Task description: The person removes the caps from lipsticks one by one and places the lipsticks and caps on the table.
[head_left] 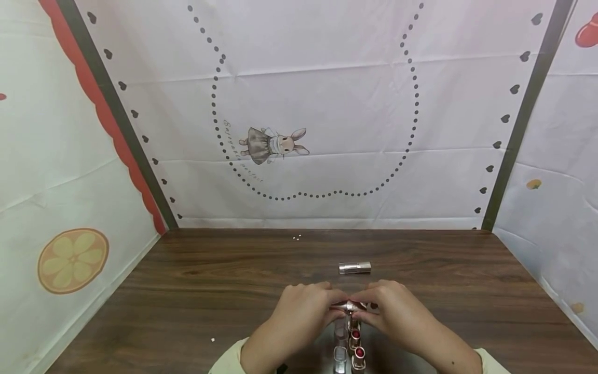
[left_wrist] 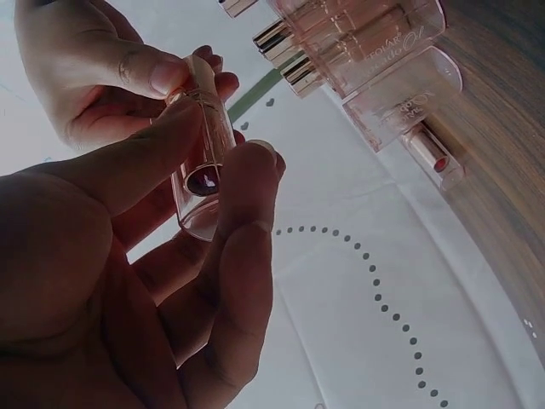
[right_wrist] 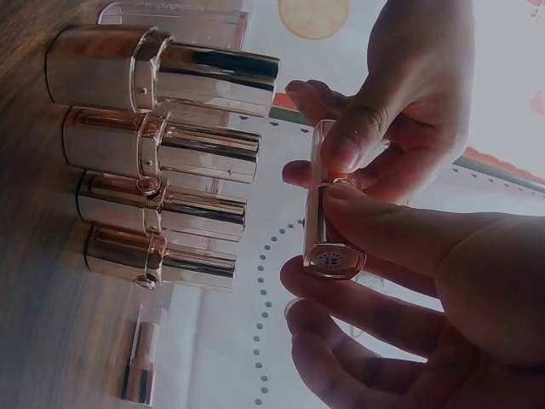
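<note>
Both hands meet on a lipstick (head_left: 349, 305) with a clear cap over a gold tube, held level above the table. My left hand (head_left: 306, 306) grips the clear-cap end, where a dark red bullet shows inside in the left wrist view. Thumb and fingers of my right hand (head_left: 397, 306) pinch the gold base (right_wrist: 336, 258), which has a round label on its end. Below the hands stands a row of uncapped gold lipstick tubes (right_wrist: 111, 204), two with red tips (head_left: 359, 353) visible from the head. Beside them is a row of clear caps (head_left: 340, 355), partly hidden by the left hand.
Another capped lipstick (head_left: 355, 268) lies on its side beyond the hands on the dark wooden table (head_left: 224, 275). Small white bits (head_left: 297, 237) lie near the back edge, and one white speck (head_left: 213, 339) at the left. Printed cloth (head_left: 327, 114) walls in the back and both sides.
</note>
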The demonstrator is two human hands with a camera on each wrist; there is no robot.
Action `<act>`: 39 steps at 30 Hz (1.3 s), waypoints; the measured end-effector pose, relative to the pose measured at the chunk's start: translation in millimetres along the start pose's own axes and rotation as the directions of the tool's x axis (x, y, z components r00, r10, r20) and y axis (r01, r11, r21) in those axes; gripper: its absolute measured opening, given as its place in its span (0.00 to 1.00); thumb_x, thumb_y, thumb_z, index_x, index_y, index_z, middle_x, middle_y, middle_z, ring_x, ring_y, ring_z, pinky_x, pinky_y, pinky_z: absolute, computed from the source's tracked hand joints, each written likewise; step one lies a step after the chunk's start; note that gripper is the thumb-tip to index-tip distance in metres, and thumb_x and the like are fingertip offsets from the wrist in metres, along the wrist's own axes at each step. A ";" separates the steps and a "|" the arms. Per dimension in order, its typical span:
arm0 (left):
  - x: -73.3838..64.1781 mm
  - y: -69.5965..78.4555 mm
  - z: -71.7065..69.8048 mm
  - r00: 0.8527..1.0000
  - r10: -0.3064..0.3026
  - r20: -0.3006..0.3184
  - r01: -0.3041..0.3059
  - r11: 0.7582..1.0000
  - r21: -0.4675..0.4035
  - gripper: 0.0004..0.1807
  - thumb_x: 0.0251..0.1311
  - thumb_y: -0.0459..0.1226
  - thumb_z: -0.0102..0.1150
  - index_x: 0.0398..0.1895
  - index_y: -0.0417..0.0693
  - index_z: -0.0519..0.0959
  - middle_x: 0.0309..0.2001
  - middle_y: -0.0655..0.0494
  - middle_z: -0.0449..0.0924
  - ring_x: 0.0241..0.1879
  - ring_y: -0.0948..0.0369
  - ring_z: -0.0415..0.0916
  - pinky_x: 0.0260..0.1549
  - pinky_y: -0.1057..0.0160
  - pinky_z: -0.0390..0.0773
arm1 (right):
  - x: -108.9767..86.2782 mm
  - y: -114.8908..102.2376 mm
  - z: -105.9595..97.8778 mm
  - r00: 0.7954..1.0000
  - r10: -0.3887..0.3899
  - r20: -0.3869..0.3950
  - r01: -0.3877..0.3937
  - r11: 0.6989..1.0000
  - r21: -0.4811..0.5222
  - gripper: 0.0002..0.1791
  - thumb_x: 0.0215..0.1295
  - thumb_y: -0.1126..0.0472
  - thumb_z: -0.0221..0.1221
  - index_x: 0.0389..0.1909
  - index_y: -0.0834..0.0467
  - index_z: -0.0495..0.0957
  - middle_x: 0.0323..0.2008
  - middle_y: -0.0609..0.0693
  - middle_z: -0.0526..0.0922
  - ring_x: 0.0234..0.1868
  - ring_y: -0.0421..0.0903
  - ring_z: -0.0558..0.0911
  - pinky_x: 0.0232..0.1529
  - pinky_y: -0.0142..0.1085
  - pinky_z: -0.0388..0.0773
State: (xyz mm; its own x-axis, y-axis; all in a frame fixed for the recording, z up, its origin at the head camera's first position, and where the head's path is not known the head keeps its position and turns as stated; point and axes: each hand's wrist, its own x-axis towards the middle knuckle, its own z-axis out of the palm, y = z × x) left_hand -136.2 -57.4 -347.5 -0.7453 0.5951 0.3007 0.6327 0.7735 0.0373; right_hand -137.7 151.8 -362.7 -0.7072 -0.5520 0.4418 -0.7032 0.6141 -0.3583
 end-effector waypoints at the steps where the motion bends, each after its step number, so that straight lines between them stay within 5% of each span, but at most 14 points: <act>1: -0.2 0.3 0.0 1.000 -0.001 0.002 0.001 1.000 0.000 0.13 0.58 0.51 0.67 0.47 0.69 0.86 0.32 0.69 0.82 0.25 0.66 0.80 0.19 0.67 0.65 | -0.2 -0.3 -0.5 1.000 0.002 0.001 -0.002 1.000 0.007 0.10 0.58 0.59 0.70 0.41 0.53 0.89 0.33 0.42 0.88 0.29 0.29 0.76 0.29 0.27 0.73; 39: -0.4 -0.7 -5.0 1.000 0.022 0.023 -0.021 1.000 -0.016 0.12 0.59 0.52 0.64 0.47 0.70 0.85 0.30 0.69 0.80 0.23 0.66 0.77 0.18 0.66 0.63 | -0.5 -3.7 -7.2 0.996 0.062 0.060 -0.068 0.992 0.107 0.11 0.57 0.59 0.70 0.42 0.52 0.89 0.36 0.42 0.89 0.35 0.31 0.82 0.33 0.28 0.78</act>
State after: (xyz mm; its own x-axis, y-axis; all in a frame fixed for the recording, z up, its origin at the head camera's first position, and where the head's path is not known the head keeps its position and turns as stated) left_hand -135.3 -59.3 -342.9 -0.7360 0.6166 0.2796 0.6517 0.7571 0.0459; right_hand -134.2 153.8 -355.7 -0.7524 -0.5456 0.3691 -0.6574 0.5863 -0.4734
